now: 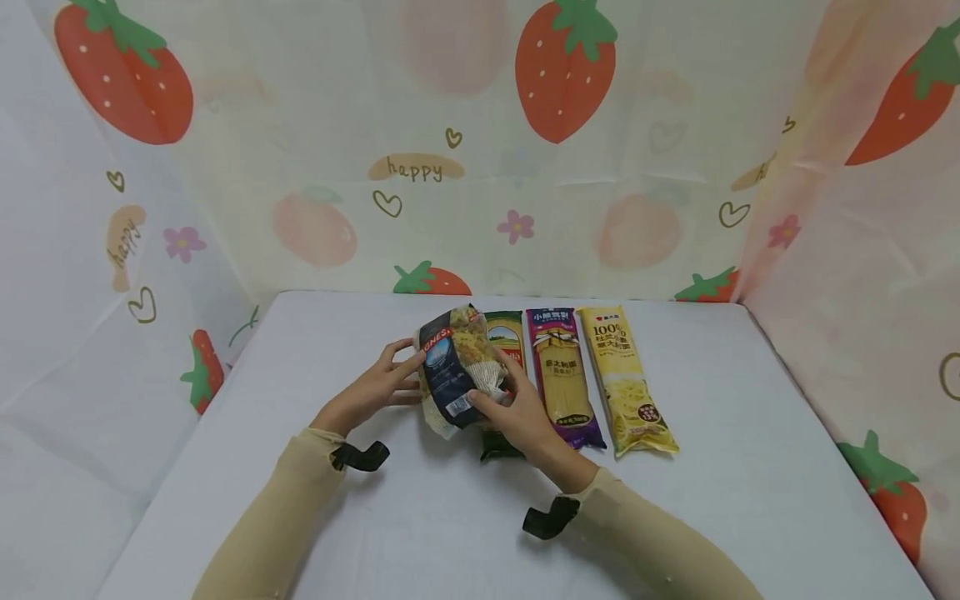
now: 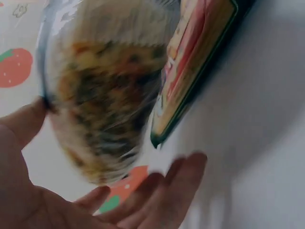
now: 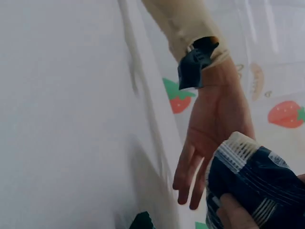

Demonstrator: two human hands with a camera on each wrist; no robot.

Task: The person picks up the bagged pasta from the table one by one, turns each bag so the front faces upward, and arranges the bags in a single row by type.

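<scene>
A clear and dark blue bag of pasta (image 1: 442, 375) with colourful pieces is held tilted above the table. My right hand (image 1: 521, 417) grips its right side, with the thumb on the front, and in the right wrist view that thumb (image 3: 234, 213) presses the blue wrapper. At the bag's left side is my left hand (image 1: 378, 387), its fingers extended. The left wrist view shows the left thumb (image 2: 28, 119) by the bag's edge while the other fingers are apart from it. A green and red pasta packet (image 1: 507, 327) lies partly hidden behind the bag and right hand.
Right of the green packet lie a purple spaghetti packet (image 1: 562, 375) and a yellow pasta packet (image 1: 626, 379), side by side on the white tabletop (image 1: 720, 500). A strawberry-print cloth (image 1: 315, 125) hangs along the back and sides.
</scene>
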